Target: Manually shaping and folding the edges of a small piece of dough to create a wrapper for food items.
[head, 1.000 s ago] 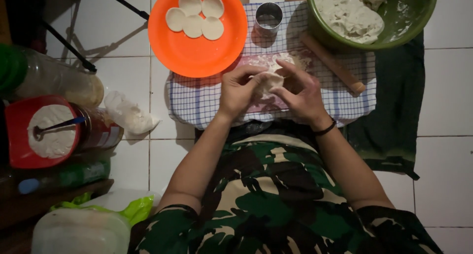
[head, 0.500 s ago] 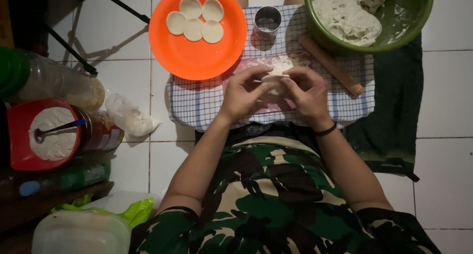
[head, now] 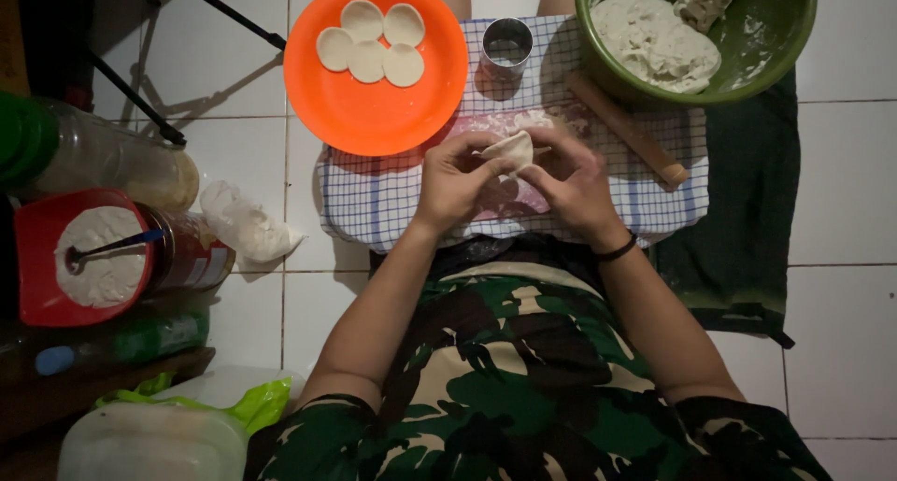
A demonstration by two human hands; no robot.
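Dough round [head: 512, 149] pinched by left hand [head: 458, 177] and right hand [head: 572, 184] (orange plate [head: 374, 117] holds four).

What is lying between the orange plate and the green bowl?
In the head view, a small round metal cutter stands on the checked cloth between the orange plate and the green bowl.

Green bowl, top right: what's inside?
The green bowl holds a pale dough mass and scraps. The bowl bottom under the dough is hidden.
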